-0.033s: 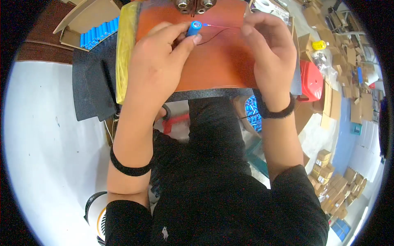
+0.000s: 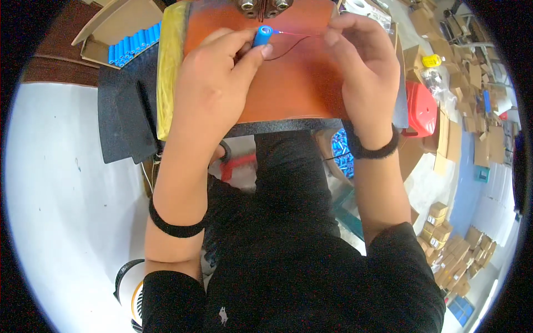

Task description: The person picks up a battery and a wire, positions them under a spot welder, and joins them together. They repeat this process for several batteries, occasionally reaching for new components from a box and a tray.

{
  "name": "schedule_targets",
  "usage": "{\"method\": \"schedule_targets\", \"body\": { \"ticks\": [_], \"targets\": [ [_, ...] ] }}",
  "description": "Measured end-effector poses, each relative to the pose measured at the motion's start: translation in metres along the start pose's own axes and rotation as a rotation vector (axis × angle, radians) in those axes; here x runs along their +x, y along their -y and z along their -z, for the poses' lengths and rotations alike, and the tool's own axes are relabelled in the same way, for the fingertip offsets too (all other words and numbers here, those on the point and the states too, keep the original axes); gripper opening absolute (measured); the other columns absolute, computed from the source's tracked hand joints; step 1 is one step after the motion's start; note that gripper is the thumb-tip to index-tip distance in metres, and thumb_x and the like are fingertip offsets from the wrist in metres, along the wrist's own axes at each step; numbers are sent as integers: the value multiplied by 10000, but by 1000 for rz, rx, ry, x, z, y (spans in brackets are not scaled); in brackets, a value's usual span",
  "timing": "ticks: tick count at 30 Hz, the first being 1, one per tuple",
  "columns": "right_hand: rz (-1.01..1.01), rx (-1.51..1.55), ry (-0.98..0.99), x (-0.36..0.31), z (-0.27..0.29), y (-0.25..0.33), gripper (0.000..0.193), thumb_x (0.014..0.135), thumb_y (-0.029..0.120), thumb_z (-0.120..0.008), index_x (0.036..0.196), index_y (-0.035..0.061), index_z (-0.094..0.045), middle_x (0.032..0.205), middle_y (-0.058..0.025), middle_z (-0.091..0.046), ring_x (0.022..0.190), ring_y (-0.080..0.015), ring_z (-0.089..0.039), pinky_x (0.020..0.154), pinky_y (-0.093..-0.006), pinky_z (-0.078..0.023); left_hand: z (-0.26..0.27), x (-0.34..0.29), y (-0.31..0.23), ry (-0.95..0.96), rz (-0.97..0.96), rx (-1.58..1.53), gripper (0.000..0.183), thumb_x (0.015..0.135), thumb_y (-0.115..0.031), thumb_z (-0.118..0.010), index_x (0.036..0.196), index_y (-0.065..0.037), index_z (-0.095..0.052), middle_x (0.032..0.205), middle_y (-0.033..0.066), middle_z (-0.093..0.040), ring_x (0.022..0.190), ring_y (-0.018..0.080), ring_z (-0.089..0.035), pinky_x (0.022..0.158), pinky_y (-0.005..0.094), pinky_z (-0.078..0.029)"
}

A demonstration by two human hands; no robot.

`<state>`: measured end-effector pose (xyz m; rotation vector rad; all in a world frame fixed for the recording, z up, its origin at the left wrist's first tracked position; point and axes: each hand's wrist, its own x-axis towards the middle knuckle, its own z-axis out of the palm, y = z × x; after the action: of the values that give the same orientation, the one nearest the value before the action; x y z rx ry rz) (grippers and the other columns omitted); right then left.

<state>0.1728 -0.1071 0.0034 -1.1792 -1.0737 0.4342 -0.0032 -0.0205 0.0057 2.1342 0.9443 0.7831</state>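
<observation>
Our left grip pinches the blue cell; to its right, our right grip seemingly pinches the red wire; tugging could misalign it.

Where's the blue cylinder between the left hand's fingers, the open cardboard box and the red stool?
Blue cylinder [image 2: 261, 38]: head view, on its side wall.
Open cardboard box [image 2: 117, 23]: head view, on its raised flap.
Red stool [image 2: 420, 110]: head view, mid-surface.
</observation>
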Motion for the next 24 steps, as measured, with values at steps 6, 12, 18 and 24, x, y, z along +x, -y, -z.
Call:
{"method": "schedule_targets", "body": {
  "ticks": [6,12,18,24],
  "targets": [
    [90,435,135,22,-10,-30,133,906,-2,-602,1036,-5,-570,908,-14,-603,820,-86,-569,741,-208,-453,-6,3,-1,-107,-92,13,240,872,-208,-656,978,7,-657,830,192,-599,769,364,-595,674,406,-452],
    [305,775,264,25,-14,-44,149,905,-14,-608,1047,-1,-566,922,-7,-597,830,-74,-571,758,-195,-457,-7,4,6,-112,-106,33,234,874,-213,-647,956,5,-656,835,204,-601,786,383,-599,683,430,-455],
    [282,673,240,22,-12,-38,154,902,-15,-619,1047,0,-570,920,-3,-598,826,-65,-565,757,-191,-454,-6,5,6,-76,-86,88,286,898,-215,-660,1115,-29,-663,826,112,-604,728,201,-570,689,307,-454],
    [278,751,265,23,-17,-39,154,900,-21,-620,1044,0,-571,926,-5,-596,822,-59,-554,748,-188,-446,-8,4,2,-94,4,70,282,905,-214,-650,1122,-35,-665,855,120,-623,760,203,-593,716,305,-462]
  ]
}}
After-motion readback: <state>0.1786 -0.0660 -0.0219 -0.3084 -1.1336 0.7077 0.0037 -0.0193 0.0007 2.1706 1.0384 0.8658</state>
